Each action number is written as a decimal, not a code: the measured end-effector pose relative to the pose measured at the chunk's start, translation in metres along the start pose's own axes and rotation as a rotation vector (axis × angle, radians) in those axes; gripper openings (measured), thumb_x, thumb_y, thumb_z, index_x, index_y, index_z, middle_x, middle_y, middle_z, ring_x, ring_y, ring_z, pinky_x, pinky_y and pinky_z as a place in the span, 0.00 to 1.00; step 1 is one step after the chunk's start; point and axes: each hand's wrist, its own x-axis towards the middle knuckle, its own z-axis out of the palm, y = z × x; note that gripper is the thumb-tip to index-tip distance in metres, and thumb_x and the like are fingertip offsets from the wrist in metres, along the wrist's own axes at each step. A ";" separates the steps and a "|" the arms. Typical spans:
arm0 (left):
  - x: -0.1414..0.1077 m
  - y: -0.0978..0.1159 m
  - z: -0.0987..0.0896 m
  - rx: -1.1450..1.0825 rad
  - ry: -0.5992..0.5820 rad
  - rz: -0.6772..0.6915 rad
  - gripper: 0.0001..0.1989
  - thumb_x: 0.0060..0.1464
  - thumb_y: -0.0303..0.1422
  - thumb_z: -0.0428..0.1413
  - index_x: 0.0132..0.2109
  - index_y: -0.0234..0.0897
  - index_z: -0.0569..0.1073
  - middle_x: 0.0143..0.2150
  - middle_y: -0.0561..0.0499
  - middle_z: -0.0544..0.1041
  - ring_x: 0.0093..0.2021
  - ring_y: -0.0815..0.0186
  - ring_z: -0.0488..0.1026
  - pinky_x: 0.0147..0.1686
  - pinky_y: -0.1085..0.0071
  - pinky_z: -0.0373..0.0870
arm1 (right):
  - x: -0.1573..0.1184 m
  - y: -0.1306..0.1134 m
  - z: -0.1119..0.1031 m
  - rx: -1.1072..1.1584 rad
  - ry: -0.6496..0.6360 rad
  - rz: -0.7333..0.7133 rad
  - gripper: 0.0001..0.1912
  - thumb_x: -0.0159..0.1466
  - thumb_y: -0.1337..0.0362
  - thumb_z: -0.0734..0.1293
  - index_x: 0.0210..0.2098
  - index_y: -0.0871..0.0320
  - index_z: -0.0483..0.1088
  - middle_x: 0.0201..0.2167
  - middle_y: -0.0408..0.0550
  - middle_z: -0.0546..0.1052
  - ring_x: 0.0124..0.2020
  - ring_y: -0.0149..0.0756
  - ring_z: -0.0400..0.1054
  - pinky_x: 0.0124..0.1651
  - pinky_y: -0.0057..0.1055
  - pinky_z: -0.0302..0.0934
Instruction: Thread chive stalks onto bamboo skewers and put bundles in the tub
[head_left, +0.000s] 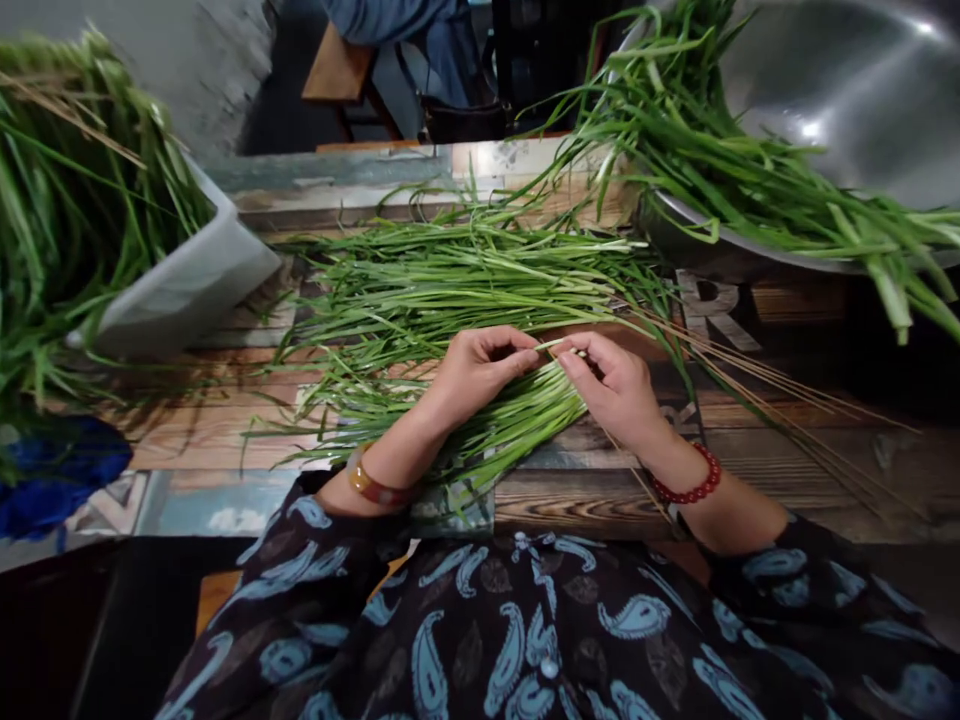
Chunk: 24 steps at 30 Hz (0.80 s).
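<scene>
Paisley shirt: dark and blue, nearest.
Left hand: thumb and finger pinching a pale stalk.
Right hand: fingertips closed on it too, just beside.
Green stalks: on plank table, under and beyond hands.
Steel bowl: right, greens over rim.

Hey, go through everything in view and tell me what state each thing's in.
Left hand, pinching a pale stalk
Right hand, pinching stalk ends
Green stalks, spread loose across the table
White bin, heaped with greens
Metal basin, greens hanging over its rim
Brown straws, lying loose
Red bead bracelet, worn on right wrist
Bangle, worn on left wrist
</scene>
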 end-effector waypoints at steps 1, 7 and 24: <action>0.000 -0.001 0.000 -0.016 0.005 -0.008 0.13 0.49 0.39 0.65 0.33 0.31 0.80 0.27 0.51 0.78 0.26 0.72 0.69 0.29 0.75 0.64 | 0.000 0.000 0.000 -0.005 0.000 0.017 0.07 0.66 0.61 0.64 0.37 0.55 0.74 0.31 0.43 0.81 0.30 0.32 0.73 0.36 0.28 0.65; 0.000 -0.008 0.000 -0.116 0.058 -0.037 0.13 0.50 0.38 0.64 0.38 0.30 0.80 0.29 0.50 0.79 0.28 0.69 0.73 0.32 0.74 0.70 | -0.006 -0.008 0.001 -0.034 -0.012 0.000 0.06 0.66 0.62 0.66 0.38 0.54 0.76 0.35 0.44 0.83 0.34 0.34 0.76 0.40 0.29 0.68; -0.007 -0.002 0.004 0.102 0.086 0.072 0.07 0.53 0.32 0.63 0.35 0.32 0.83 0.31 0.48 0.81 0.31 0.69 0.74 0.34 0.74 0.68 | -0.007 -0.010 0.001 -0.043 -0.007 -0.036 0.10 0.67 0.64 0.65 0.42 0.53 0.78 0.40 0.45 0.84 0.41 0.36 0.79 0.47 0.33 0.73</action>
